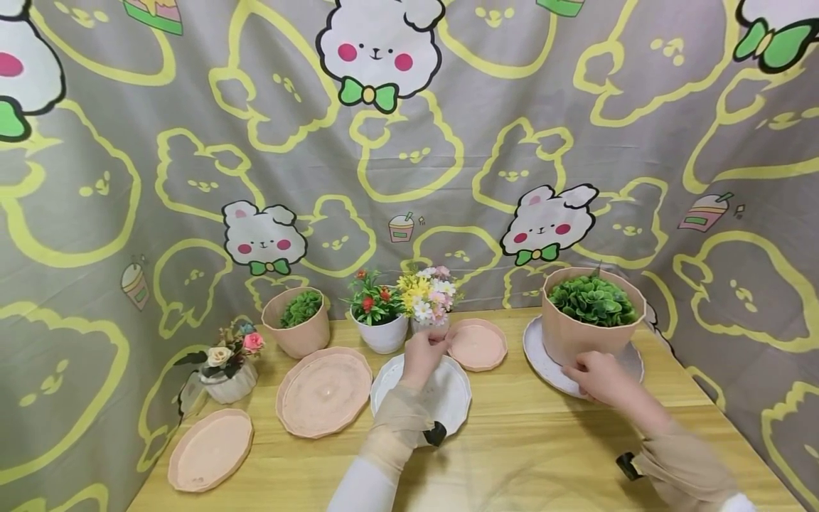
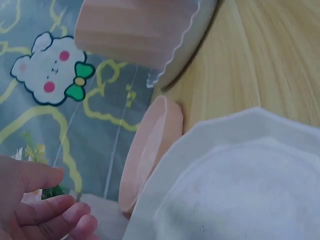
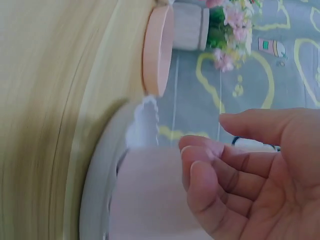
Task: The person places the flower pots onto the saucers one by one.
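Observation:
My left hand [image 1: 424,358] hovers above a white saucer [image 1: 453,402], close to a small pot of yellow, white and pink flowers [image 1: 427,295]. Its fingers are loosely bent in the left wrist view, with nothing between them. A small pink saucer [image 1: 480,346] lies just right of that hand. My right hand [image 1: 598,378] is in front of a large pink pot [image 1: 569,341] of green foliage [image 1: 591,302], which stands on a pale scalloped saucer [image 1: 537,359]. The right fingers [image 3: 202,185] are loosely curled and hold nothing; whether they touch the pot I cannot tell.
Left on the wooden table [image 1: 512,455] are a large pink saucer [image 1: 324,392], a smaller one [image 1: 211,451], a pink pot with greenery [image 1: 297,331], a white pot with red flowers [image 1: 380,334] and a white pot with roses [image 1: 229,380]. A printed curtain [image 1: 409,163] hangs behind.

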Demonstrator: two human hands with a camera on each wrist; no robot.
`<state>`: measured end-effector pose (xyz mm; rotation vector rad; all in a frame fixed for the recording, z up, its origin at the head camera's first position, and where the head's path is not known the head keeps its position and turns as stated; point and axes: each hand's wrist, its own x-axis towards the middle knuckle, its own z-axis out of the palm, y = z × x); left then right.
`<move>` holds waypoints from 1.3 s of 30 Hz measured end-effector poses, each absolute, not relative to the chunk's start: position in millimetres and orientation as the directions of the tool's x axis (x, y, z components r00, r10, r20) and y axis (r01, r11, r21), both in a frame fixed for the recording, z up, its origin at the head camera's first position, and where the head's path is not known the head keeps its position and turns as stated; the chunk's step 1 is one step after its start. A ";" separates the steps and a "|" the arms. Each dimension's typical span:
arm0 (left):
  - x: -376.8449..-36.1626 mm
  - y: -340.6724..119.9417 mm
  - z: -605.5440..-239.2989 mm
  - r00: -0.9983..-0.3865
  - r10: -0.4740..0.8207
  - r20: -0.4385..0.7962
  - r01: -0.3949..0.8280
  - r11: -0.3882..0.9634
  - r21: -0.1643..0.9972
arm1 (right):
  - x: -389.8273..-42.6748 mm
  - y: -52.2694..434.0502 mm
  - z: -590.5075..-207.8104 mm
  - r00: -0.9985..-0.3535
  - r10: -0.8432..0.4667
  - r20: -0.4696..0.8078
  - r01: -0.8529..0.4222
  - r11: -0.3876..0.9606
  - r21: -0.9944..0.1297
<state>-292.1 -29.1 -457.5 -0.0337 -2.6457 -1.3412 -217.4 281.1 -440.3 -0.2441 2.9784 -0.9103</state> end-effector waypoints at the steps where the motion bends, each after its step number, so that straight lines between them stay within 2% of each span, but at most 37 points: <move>1: -292.6 -30.4 -458.5 -0.985 -0.068 0.161 0.090 0.595 0.799 | -219.5 277.4 -441.1 -0.987 -0.157 0.024 -0.142 0.810 -0.569; 7: -294.7 -34.1 -461.9 -0.980 -0.122 0.158 0.057 0.589 0.806 | -234.7 258.9 -449.0 -0.988 -0.152 -0.008 -0.111 0.757 -0.643; 16: -302.1 -30.4 -464.8 -0.974 -0.173 0.148 0.024 0.570 0.821 | -262.5 234.9 -464.6 -0.985 -0.169 -0.029 -0.103 0.721 -0.685; 24: -312.3 -28.8 -478.9 -0.960 -0.204 0.193 0.065 0.509 0.858 | -277.0 208.6 -479.8 -0.965 -0.177 -0.192 0.076 0.514 -0.855; 30: -317.7 -24.9 -483.4 -0.947 -0.243 0.211 0.076 0.469 0.880 | -288.5 193.5 -491.9 -0.968 -0.038 -0.248 0.198 0.495 -0.846; 39: -329.2 -22.1 -490.3 -0.926 -0.314 0.207 0.043 0.458 0.888 | -300.3 183.3 -497.1 -0.959 -0.011 -0.284 0.235 0.529 -0.816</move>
